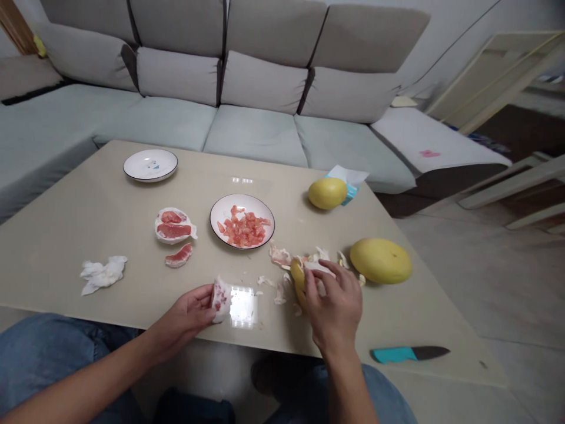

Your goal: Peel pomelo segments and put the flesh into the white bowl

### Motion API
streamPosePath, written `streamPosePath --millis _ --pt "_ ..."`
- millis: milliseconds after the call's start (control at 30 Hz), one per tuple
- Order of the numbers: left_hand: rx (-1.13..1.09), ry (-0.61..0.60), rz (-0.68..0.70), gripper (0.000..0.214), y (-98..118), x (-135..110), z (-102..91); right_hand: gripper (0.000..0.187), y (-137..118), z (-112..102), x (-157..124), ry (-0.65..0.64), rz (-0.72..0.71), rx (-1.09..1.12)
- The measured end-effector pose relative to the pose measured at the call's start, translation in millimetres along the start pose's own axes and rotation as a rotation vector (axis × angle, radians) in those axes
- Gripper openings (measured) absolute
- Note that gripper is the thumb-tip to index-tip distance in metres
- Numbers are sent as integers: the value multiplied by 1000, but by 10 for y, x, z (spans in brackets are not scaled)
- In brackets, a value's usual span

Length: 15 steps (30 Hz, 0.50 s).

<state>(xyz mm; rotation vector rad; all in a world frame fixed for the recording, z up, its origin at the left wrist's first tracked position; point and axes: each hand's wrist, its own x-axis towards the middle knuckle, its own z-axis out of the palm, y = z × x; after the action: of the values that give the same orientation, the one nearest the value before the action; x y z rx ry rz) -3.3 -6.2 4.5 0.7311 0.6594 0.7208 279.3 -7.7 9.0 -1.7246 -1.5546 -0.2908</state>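
Note:
My left hand (194,312) pinches a pomelo segment (221,300) wrapped in white membrane with reddish patches, just above the table's near edge. Over a heap of pomelo peel (298,277), my right hand (335,294) has its fingers closed on a piece of white membrane (320,268); the fingers partly cover it. A plate (215,227) in the middle bears torn pink pomelo flesh (246,228). Left of it lie a partly opened pomelo (174,227) showing red flesh and one loose segment (179,256).
Two yellow pomelos (380,260) stand at the right, the farther one beside a tissue pack (351,182). A knife (410,353) with a turquoise handle lies near the right front edge. Crumpled tissue (103,274) and another plate (150,165) are at the left. A sofa (256,132) stands behind.

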Motion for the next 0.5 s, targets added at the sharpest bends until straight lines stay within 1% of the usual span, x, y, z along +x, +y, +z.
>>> streamPosePath --millis 67,100,133,167,200,233,267,300,367,433,500 --pt "99 10 41 45 -46 -13 -38 15 -162 -22 -31 -47 75 181" --pt "154 5 55 46 -65 -20 -53 12 -270 -35 -59 -132 112 327" --pt "211 -2 70 47 -78 -28 -63 11 -387 -48 -92 -261 162 493" --pt "274 -12 88 47 -83 -37 -67 12 -504 -60 -130 -436 190 659" --pt "344 -24 113 48 -82 -46 -66 15 -614 -72 -168 -582 195 799" --pt "422 -36 145 48 -76 -53 -61 16 -710 -82 -204 -671 194 893" --pt "505 -43 183 47 -66 -57 -56 16 -788 -89 -236 -716 209 944" --pt "586 -50 219 47 -56 -59 -51 13 -847 -94 -263 -724 231 965" --pt "719 -63 283 48 -42 -55 -48 7 -911 -96 -298 -692 278 959" --pt "791 -62 343 50 -36 -43 -56 5 -926 -92 -314 -656 303 941" --pt "824 -59 382 50 -30 -30 -65 7 -922 -88 -319 -638 305 926"
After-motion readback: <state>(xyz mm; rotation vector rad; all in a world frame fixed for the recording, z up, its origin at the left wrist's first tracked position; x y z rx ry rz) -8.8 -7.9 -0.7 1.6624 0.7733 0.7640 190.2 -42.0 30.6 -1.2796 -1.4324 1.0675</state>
